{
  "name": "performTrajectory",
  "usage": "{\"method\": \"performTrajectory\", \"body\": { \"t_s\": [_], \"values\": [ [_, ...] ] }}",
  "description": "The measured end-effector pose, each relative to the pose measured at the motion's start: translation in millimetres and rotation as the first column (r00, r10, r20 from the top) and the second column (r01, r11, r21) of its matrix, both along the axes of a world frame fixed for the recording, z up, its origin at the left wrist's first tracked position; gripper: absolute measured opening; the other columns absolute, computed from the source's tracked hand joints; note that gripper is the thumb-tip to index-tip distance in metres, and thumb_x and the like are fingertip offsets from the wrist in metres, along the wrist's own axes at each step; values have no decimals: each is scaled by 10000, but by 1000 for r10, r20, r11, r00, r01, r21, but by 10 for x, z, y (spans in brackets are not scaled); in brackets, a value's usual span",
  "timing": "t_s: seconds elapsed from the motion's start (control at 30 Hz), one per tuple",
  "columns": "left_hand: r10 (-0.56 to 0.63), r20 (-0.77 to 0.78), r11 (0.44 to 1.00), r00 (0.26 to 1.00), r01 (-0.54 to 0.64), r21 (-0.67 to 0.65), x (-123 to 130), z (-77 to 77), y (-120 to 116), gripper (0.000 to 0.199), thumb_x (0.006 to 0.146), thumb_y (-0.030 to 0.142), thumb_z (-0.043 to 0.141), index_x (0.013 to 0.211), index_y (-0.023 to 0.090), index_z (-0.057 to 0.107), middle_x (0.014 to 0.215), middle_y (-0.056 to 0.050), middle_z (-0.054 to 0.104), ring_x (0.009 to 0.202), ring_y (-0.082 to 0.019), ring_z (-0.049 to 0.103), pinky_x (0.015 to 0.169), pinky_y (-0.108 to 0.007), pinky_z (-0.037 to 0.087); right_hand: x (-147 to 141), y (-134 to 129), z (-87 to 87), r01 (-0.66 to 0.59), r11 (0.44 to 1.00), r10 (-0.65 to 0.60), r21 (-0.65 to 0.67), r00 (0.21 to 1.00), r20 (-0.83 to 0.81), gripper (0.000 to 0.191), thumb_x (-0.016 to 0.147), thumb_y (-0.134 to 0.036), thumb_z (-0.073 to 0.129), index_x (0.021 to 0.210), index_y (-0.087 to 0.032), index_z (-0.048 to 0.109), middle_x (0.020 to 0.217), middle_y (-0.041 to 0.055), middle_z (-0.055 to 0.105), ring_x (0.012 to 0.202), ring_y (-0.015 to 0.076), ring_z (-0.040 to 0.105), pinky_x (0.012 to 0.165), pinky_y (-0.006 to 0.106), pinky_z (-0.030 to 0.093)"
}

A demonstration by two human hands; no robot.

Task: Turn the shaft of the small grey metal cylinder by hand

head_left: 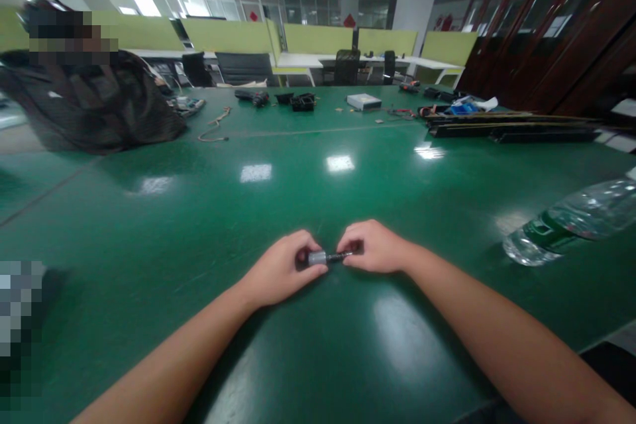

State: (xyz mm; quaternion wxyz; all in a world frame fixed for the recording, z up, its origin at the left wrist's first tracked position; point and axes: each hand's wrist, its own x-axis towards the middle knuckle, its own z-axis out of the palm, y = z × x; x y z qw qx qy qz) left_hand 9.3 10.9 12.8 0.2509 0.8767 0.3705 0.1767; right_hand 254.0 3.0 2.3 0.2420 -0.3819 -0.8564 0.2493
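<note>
Just above the green tabletop, near the middle of the view, both hands meet at a small silver cylinder (pixel 317 258) with a thin, dark, ridged shaft (pixel 338 256) sticking out to the right. My left hand (pixel 284 267) is closed round the cylinder, thumb below and fingers above. Pinched fingers of my right hand (pixel 373 248) hold the far end of the shaft. The piece lies roughly level between the hands. Its left end is partly hidden in my left palm, and its exact kind is too small to tell.
A clear water bottle (pixel 571 222) lies on its side at the right of the green table (pixel 199 205). A large dark bag (pixel 114 103) stands at far left. Along the back are a white box (pixel 364 102), black parts (pixel 302 101), a cord (pixel 214 129) and long black strips (pixel 517 127).
</note>
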Motion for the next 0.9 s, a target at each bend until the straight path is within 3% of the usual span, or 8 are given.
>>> {"method": "performTrajectory", "body": {
  "t_s": [0.4,0.73,0.9],
  "values": [
    [0,-2,1000,1000,0,5,5,15,-2,208,841,379,648,897,186,598,810,-14,601,712,-166,558,643,-268,425,53,5,34,7,999,-6,-44,1000,10,136,736,-153,710,869,-173,735,806,15,673,737,124,607,699,233,453],
    [9,-2,1000,1000,-9,-5,6,27,-2,226,847,397,648,901,183,599,826,-21,609,720,-169,562,649,-272,429,340,103,102,116,973,-109,-200,993,46,176,702,-153,732,877,-151,752,787,23,690,690,119,604,647,226,462],
    [3,-4,1000,1000,-3,-1,1,28,3,225,850,397,642,892,181,593,826,-21,611,723,-169,565,653,-271,432,314,90,91,87,968,-86,-236,996,16,172,713,-172,736,883,-156,755,789,19,694,692,115,604,641,222,460]
  ]
}}
